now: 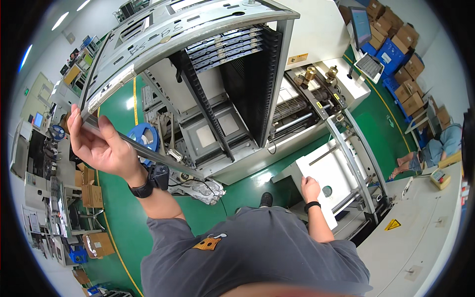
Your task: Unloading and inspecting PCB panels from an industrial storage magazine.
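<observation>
A tall metal magazine rack (271, 89) with black slotted side walls stands in front of me. Several circuit boards (225, 48) lie stacked in its upper slots. At the rack's near left corner my left hand (106, 148) is raised, its thumb and fingers around the metal corner post (166, 159). My right hand (310, 189) is closed, over a white panel (324, 210) at the edge of the conveyor frame. Whatever its curled fingers hold, if anything, is hidden. Behind the panel, curved metal rails (346, 153) run across the frame.
A white machine with rollers (297, 106) stands behind the rack. A blue reel (143, 138) sits left of it. At the right are a white cabinet (420, 218), a monitor (360, 27), stacked cartons (408, 91) and a seated person (440, 146). Workbenches line the left.
</observation>
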